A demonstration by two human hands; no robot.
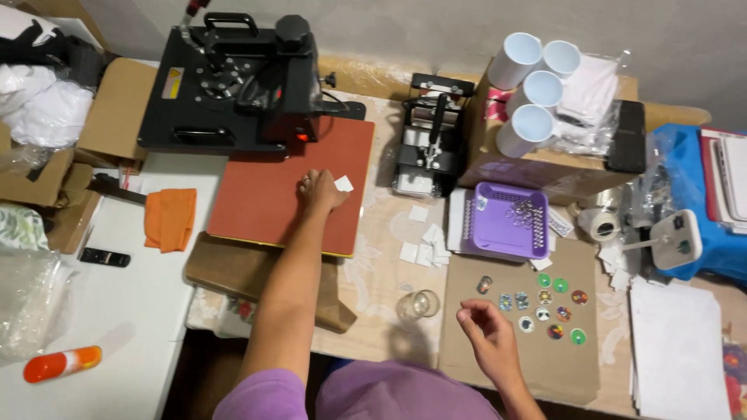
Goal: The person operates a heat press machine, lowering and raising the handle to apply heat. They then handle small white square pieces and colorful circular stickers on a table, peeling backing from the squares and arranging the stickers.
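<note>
My left hand (pixel 320 191) rests on the red-brown pad (pixel 264 202) of the black heat press (pixel 233 82), its fingers on a small white paper square (pixel 343 183). My right hand (pixel 489 329) hovers low over a brown cardboard sheet (pixel 482 365), fingers pinched together; whether it holds something tiny is unclear. Several round printed badges (pixel 545 307) lie on that sheet just right of the hand. A clear glass (pixel 418 305) stands between my arms.
More white paper squares (pixel 424 241) lie beside a purple tray (pixel 510 222) with metal rings. White mugs (pixel 533 89) sit on a box at the back, next to a small black press (pixel 428 140). An orange cloth (pixel 170 219), a remote (pixel 103 257) and an orange tube (pixel 62 363) lie left.
</note>
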